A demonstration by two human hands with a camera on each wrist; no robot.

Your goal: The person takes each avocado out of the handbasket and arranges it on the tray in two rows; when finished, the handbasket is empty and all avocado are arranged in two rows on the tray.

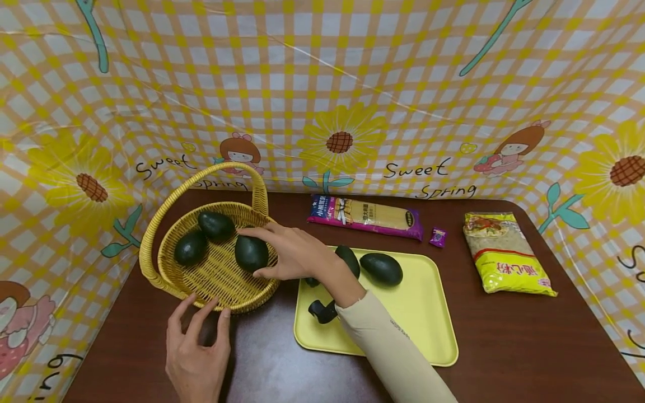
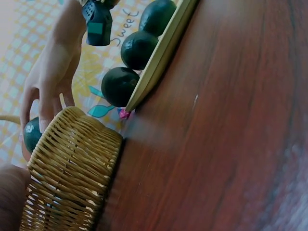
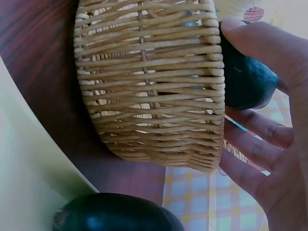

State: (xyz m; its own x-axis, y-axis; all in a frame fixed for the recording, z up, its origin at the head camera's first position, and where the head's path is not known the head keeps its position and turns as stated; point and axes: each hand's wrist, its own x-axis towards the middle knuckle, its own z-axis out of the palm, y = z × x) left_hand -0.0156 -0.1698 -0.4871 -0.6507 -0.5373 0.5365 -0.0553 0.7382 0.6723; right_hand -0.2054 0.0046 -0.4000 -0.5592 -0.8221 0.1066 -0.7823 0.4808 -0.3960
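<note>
My right hand (image 1: 297, 252) grips a dark green avocado (image 1: 251, 254) between thumb and fingers, inside the right part of a yellow wicker basket (image 1: 252, 302). In the right wrist view this avocado (image 3: 248, 72) shows above the basket rim. Two more avocados (image 1: 216, 225) lie at the basket's back left. My left hand (image 1: 197, 347) is at the basket's front rim, its fingers slightly bent and holding nothing; whether they touch the rim is hard to tell. Three avocados (image 2: 138, 50) sit on a yellow tray (image 1: 418, 330), partly hidden by my right arm in the head view.
Behind the tray lies a purple pack of noodles (image 1: 368, 217), with a small purple wrapped sweet (image 1: 438, 237) beside it. A yellow pasta bag (image 1: 509, 254) is at the right. The basket's tall handle (image 1: 151, 235) arches over its left and back. Patterned cloth (image 1: 403, 129) surrounds the table.
</note>
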